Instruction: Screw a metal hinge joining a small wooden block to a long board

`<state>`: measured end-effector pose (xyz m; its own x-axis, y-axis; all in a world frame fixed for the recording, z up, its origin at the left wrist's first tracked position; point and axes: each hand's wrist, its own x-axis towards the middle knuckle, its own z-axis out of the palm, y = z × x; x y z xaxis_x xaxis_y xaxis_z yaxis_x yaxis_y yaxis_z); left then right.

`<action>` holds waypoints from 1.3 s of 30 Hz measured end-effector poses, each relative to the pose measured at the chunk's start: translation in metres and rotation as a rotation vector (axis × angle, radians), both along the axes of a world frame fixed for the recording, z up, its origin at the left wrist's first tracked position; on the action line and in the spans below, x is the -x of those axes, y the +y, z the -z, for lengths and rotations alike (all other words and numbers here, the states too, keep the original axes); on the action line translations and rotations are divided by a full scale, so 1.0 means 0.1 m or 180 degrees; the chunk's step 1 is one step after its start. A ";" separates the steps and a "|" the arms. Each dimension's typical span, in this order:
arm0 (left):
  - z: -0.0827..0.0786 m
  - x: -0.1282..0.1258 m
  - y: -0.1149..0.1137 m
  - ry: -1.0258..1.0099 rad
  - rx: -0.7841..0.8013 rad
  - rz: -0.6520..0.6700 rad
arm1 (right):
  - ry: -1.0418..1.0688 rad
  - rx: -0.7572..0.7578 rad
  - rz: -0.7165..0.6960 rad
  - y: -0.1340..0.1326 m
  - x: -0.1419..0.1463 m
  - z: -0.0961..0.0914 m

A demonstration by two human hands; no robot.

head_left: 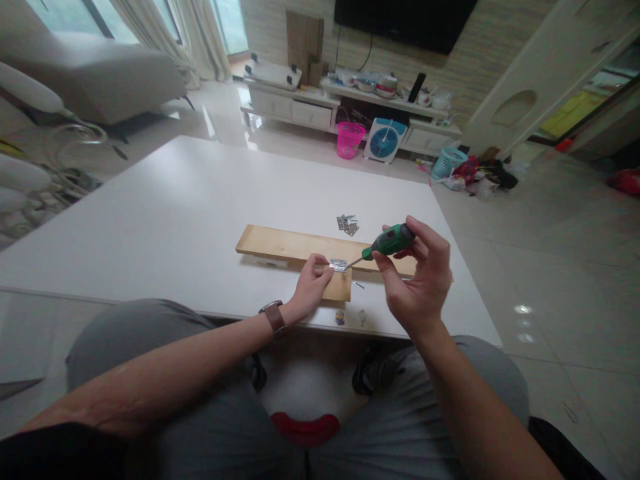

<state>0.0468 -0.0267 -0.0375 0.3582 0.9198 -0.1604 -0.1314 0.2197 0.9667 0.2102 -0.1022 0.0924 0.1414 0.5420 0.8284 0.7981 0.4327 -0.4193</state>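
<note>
My right hand (417,270) is closed around a green-handled screwdriver (387,243), whose tip points down-left at a small metal hinge (339,265). My left hand (313,283) pinches that hinge at its left side, holding it against the joint between a long wooden board (280,243) and a small wooden block (339,289). A watch sits on my left wrist. Both pieces of wood lie on a white table (175,220) near its front edge.
Spare hinges (347,224) lie behind the board, and a loose screw (358,285) lies right of the block. Beyond the table stand a pink basket (349,139), a small fan (385,140) and a TV cabinet. My knees sit under the table edge.
</note>
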 end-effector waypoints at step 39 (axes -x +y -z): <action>0.13 -0.02 0.02 -0.0379 -0.0023 -0.0104 | -0.0375 -0.0001 -0.0225 0.19 -0.02 0.04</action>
